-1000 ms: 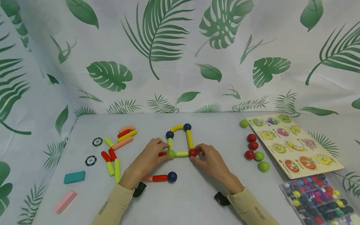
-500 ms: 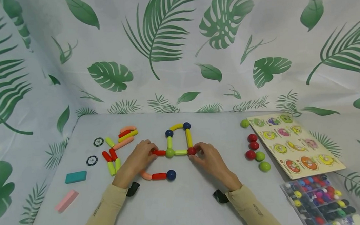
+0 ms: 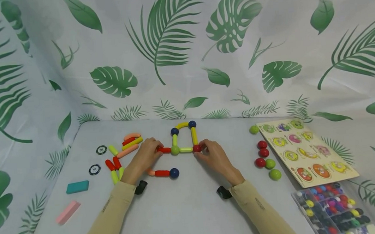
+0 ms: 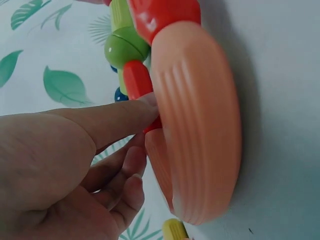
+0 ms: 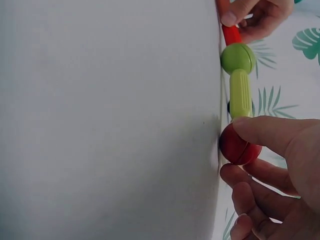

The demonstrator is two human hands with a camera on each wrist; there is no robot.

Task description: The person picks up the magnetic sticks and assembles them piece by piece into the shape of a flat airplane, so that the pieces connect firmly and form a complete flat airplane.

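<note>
Toy rods and balls are joined into one figure on the white table. My left hand (image 3: 146, 153) pinches a red rod (image 4: 136, 79) between thumb and fingers; it joins a green ball (image 3: 175, 150). A curved peach rod (image 4: 202, 125) bends back from it to a second red rod (image 3: 162, 173), which ends in a blue ball (image 3: 174, 173). With thumb and fingertips, my right hand (image 3: 215, 157) holds a red ball (image 5: 234, 144). Between the green and red balls lies a light green rod (image 5: 240, 92). A yellow rod (image 3: 194, 135) and a yellow arc (image 3: 182, 125) close the loop beyond.
Loose rods (image 3: 128, 150) lie left of the figure, near two round chips (image 3: 94, 169), a teal block (image 3: 77, 187) and a pink block (image 3: 68, 212). On the right are red and green balls (image 3: 275, 174), a fruit puzzle board (image 3: 285, 168) and a compartment box of beads (image 3: 325, 203).
My left hand has slid left from beside the green ball to the red rod's far end. The whole figure has then shifted away from me, both hands with it.
</note>
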